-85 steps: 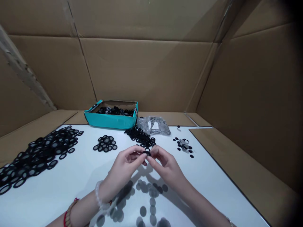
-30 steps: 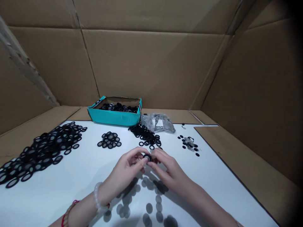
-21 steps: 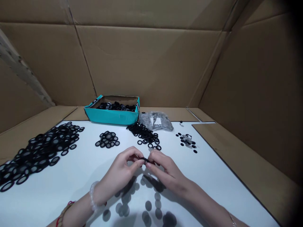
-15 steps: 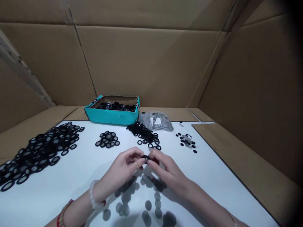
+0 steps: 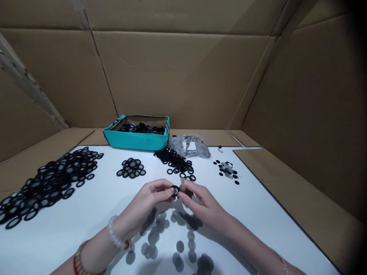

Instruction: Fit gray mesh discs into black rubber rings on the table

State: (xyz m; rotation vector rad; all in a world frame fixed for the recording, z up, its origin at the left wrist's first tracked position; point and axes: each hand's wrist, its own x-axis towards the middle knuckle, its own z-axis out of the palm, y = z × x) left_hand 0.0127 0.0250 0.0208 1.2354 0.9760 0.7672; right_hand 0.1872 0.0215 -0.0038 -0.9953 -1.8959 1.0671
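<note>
A small black rubber ring is pinched at the middle of the white table, between the fingertips of my left hand and my right hand. Its face is turned toward me, with a pale centre. Just below my hands lie several round grey mesh discs, spread loosely with some overlapping. A loose heap of black O-rings sits just beyond my fingertips. Further left is a small pile of black rings with grey centres.
A large heap of grey-centred black rings covers the table's left side. Behind stand a teal cardboard box full of rings and a clear plastic bag. Small black and grey discs lie right. Cardboard surrounds the white table.
The ring has turned from edge-on to face-on between my fingertips. My hands have stayed close together at about the same spot, and the piles on the table have not moved.
</note>
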